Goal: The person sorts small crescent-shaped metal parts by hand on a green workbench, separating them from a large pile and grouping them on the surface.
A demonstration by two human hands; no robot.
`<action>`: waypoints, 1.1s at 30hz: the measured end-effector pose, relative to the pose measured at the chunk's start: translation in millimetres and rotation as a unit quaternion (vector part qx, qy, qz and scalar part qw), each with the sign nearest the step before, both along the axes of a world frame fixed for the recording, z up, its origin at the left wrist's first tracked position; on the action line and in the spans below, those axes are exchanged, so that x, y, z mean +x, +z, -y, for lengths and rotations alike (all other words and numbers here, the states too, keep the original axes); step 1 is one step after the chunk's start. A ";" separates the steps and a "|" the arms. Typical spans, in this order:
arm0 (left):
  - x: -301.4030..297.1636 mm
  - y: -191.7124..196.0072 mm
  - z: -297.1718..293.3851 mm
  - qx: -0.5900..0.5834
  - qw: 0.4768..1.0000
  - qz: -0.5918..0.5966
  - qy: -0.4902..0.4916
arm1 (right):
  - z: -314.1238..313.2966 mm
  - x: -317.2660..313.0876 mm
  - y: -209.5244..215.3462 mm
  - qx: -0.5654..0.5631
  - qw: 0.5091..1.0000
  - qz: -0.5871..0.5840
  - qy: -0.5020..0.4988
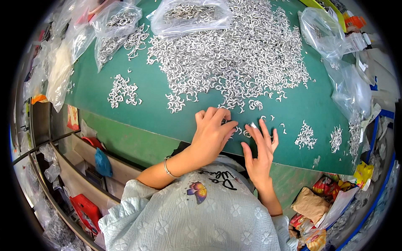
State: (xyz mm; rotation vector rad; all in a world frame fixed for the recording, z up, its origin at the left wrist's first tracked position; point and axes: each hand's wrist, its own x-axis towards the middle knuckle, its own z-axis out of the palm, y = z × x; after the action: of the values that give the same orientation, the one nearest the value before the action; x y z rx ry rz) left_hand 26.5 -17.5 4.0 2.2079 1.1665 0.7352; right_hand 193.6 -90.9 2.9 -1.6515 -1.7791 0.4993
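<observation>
A green table (155, 90) carries a wide heap of small curved silver metal pieces (234, 54). My left hand (212, 134) rests near the table's front edge, fingers curled over a few of the pieces. My right hand (260, 150) lies beside it with fingers spread flat, fingertips touching a few loose pieces (251, 125). Smaller sorted clusters lie to the left (122, 91) and to the right (305, 136), with another little cluster (336, 139) further right. A thin bracelet sits on my left wrist.
Clear plastic bags with more metal pieces lie at the table's back (188, 14), at the back left (117, 21) and along the right edge (347, 83). Shelving with red and blue items (94, 159) is at the lower left. Crumpled wrappers (318, 205) sit at the lower right.
</observation>
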 end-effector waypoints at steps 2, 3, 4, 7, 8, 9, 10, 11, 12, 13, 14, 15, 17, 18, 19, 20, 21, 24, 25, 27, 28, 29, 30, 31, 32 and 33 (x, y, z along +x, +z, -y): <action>-0.5 0.7 -4.4 -0.001 1.000 -0.004 -0.022 | -2.4 -1.9 -0.3 0.010 1.000 -0.006 -0.011; 0.0 0.9 -5.8 -0.001 1.000 -0.003 -0.026 | -3.8 -2.6 -0.2 0.013 1.000 -0.009 -0.010; 0.3 1.1 -6.9 0.000 1.000 -0.003 -0.029 | -5.0 -3.5 -0.3 0.015 1.000 -0.012 -0.009; 1.2 -1.0 -6.8 0.002 0.999 -0.001 -0.032 | -8.5 -6.9 -2.8 0.020 1.000 0.012 -0.010; 1.3 -1.7 -6.6 0.003 1.000 0.000 -0.031 | -9.1 -7.1 -3.5 0.027 0.999 0.012 -0.015; 0.6 -1.3 -6.5 0.000 1.000 0.008 -0.028 | -9.3 -7.2 -4.1 0.033 0.999 0.011 -0.019; -1.0 -0.3 -6.5 -0.004 1.000 0.017 -0.025 | -9.8 -7.4 -4.5 0.038 0.999 0.010 -0.024; -2.3 0.5 -6.4 -0.007 0.999 0.025 -0.021 | -11.1 -8.8 -3.4 0.040 0.999 -0.006 -0.026; -2.8 1.1 -6.1 -0.007 0.999 0.034 -0.019 | -12.8 -10.9 -1.1 0.041 0.998 -0.022 -0.029; -3.2 1.6 -5.7 -0.006 0.999 0.044 -0.016 | -14.1 -11.9 0.4 0.043 0.998 -0.038 -0.032; -3.5 2.1 -5.2 -0.005 0.998 0.054 -0.014 | -15.0 -11.8 0.6 0.048 0.998 -0.030 -0.037; -4.2 2.9 -4.5 -0.005 0.998 0.065 -0.015 | -16.4 -11.7 0.7 0.054 0.997 -0.023 -0.040; -5.3 4.6 -2.5 -0.005 0.996 0.087 -0.018 | -17.4 -11.7 2.6 0.054 0.997 -0.026 -0.047; -5.8 5.9 -1.7 -0.010 0.996 0.089 -0.016 | -17.7 -11.7 4.6 0.048 0.997 -0.037 -0.049; -6.2 8.1 -1.1 -0.014 0.996 0.091 -0.014 | -17.9 -11.8 6.9 0.041 0.997 -0.047 -0.052; -6.5 10.2 -0.5 -0.018 0.995 0.092 -0.012 | -18.1 -12.0 10.5 0.039 0.995 -0.071 -0.051; -6.6 12.0 0.3 -0.017 0.995 0.097 -0.015 | -17.8 -12.1 14.8 0.037 0.994 -0.095 -0.051; -5.4 17.5 2.4 -0.012 0.994 0.110 -0.018 | -16.4 -11.1 15.6 0.019 0.986 -0.161 -0.047; -4.3 19.5 2.8 -0.010 0.993 0.116 -0.017 | -15.6 -10.7 14.8 0.012 0.982 -0.182 -0.046; -4.3 23.2 3.1 -0.012 0.992 0.125 -0.019 | -14.4 -11.5 13.1 -0.004 0.968 -0.248 -0.049; -5.0 24.9 3.1 -0.018 0.991 0.129 -0.024 | -13.8 -12.3 12.8 -0.012 0.958 -0.281 -0.049; -5.6 26.5 3.1 -0.023 0.990 0.133 -0.028 | -12.6 -13.2 14.1 -0.037 0.938 -0.340 -0.054; -5.9 28.1 3.2 -0.043 0.987 0.149 -0.031 | -10.6 -14.0 16.4 -0.061 0.914 -0.398 -0.059; -6.2 29.6 3.2 -0.062 0.984 0.164 -0.034 | -9.7 -14.4 18.2 -0.086 0.885 -0.454 -0.064; -6.5 30.1 3.2 -0.082 0.980 0.179 -0.037 | -9.9 -14.5 19.3 -0.092 0.870 -0.480 -0.061; -7.3 30.0 3.5 -0.115 0.972 0.201 -0.041 | -10.0 -14.6 20.5 -0.100 0.855 -0.506 -0.056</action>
State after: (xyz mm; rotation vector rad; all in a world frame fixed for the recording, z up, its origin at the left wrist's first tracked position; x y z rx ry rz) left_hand 19.2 -21.0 33.9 1.7979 0.9012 0.9112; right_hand 179.0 -80.9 23.4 -1.2045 -0.8480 1.2460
